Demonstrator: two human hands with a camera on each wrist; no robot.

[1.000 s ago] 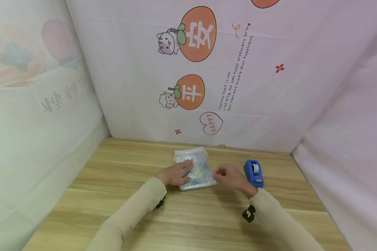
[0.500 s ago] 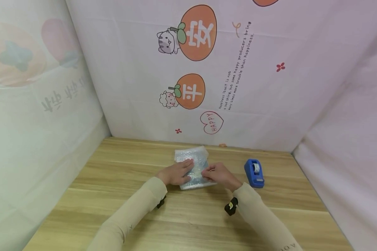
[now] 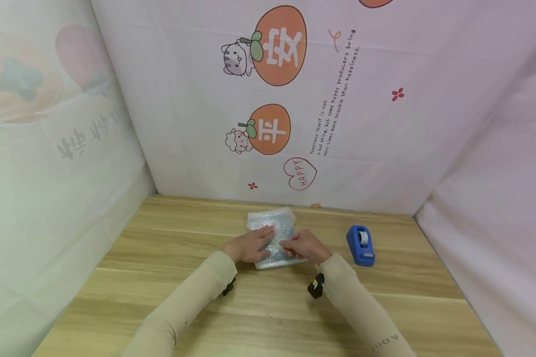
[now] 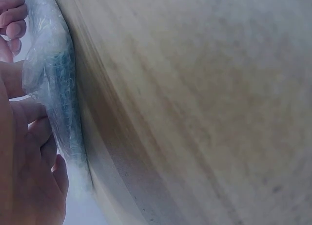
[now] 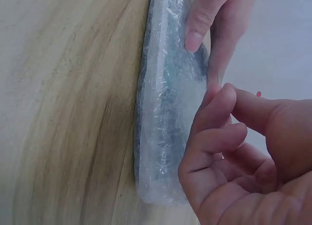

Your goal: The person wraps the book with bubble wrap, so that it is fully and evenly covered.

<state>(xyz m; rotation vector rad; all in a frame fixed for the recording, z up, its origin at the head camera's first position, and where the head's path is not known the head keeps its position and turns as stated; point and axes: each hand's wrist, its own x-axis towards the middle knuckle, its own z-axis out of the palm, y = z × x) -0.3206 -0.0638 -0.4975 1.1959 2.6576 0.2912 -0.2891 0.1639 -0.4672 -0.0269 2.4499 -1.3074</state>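
Note:
A flat, bluish thing wrapped in bubble wrap lies on the wooden table in the head view. My left hand rests on its left side, fingers stretched out over the wrap. Over the right part of the package is my right hand, thumb and index fingertip pressed together. Between those tips the right wrist view shows the thin edge of a small clear strip of tape, mostly hidden by the fingers. The other right fingers are curled beside the package.
A blue tape dispenser with a roll in it stands to the right of the package. The wooden table meets a printed cloth wall behind, with cloth at both sides.
My right hand has moved left from the package's right edge to over its surface, keeping its pinch. My left hand has stayed in place on the wrap.

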